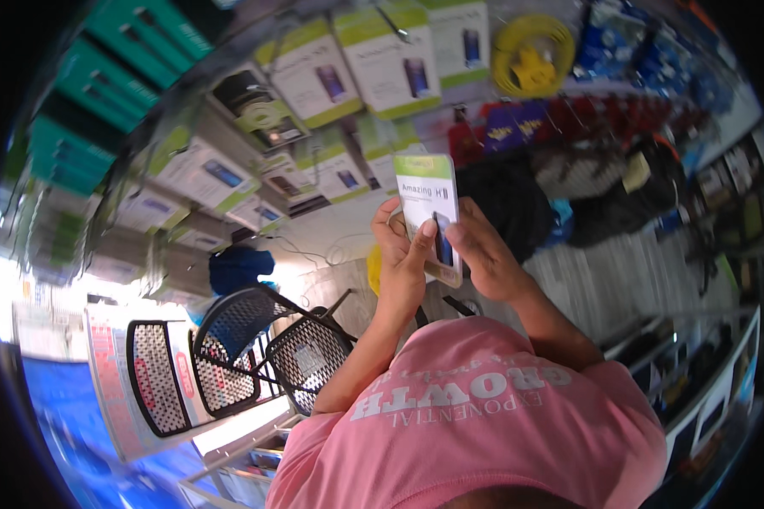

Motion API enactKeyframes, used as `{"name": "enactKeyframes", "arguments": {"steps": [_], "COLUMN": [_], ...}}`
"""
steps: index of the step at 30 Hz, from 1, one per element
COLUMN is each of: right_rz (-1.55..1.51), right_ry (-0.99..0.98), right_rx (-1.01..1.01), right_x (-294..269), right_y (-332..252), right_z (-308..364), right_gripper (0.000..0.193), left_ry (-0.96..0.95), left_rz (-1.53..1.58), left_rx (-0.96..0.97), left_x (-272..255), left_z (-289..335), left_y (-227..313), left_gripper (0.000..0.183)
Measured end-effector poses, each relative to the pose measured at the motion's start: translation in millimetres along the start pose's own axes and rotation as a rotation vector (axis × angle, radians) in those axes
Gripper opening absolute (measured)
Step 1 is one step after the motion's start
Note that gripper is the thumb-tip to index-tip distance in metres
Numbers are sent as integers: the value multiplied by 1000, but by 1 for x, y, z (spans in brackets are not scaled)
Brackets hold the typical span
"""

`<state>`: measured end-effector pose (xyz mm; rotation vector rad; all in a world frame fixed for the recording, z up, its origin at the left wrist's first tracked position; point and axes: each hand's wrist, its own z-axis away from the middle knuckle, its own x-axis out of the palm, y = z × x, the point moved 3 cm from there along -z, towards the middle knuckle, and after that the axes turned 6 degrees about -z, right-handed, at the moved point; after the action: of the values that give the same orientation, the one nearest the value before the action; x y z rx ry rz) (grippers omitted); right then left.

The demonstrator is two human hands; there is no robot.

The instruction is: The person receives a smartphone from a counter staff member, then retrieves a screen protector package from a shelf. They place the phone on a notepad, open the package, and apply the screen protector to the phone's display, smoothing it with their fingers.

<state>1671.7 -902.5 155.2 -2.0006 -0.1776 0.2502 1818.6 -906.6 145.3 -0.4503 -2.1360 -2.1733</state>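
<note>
In front of my chest I hold up a flat white-and-green phone accessory package with a picture of a dark phone on its lower front. It stands nearly upright, tilted slightly. My left hand grips its left side, thumb laid across the front. On the opposite edge my right hand is closed, with its thumb against the front and the other fingers partly hidden behind. Beyond it hang several similar white-and-green packages on display hooks.
Teal boxes hang at the upper left. A coiled yellow cable and blue packets are at the top right. Black bags sit beyond my right hand. Perforated black chairs stand at the left on a grey wooden-look floor.
</note>
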Motion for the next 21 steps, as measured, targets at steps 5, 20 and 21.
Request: {"name": "enactKeyframes", "arguments": {"steps": [5, 20, 21], "right_rz": [-257, 646, 741], "right_ry": [312, 1028, 1006], "right_rx": [247, 351, 394], "right_x": [-32, -311, -325], "right_y": [7, -66, -71], "right_z": [59, 228, 238], "right_gripper": [43, 30, 32], "left_ry": [-289, -750, -779], "left_rz": [200, 328, 346], "left_rx": [-118, -560, -556], "left_x": [51, 388, 413], "left_z": [-3, -34, -34], "left_y": [-47, -147, -151], "left_gripper": [40, 60, 61]}}
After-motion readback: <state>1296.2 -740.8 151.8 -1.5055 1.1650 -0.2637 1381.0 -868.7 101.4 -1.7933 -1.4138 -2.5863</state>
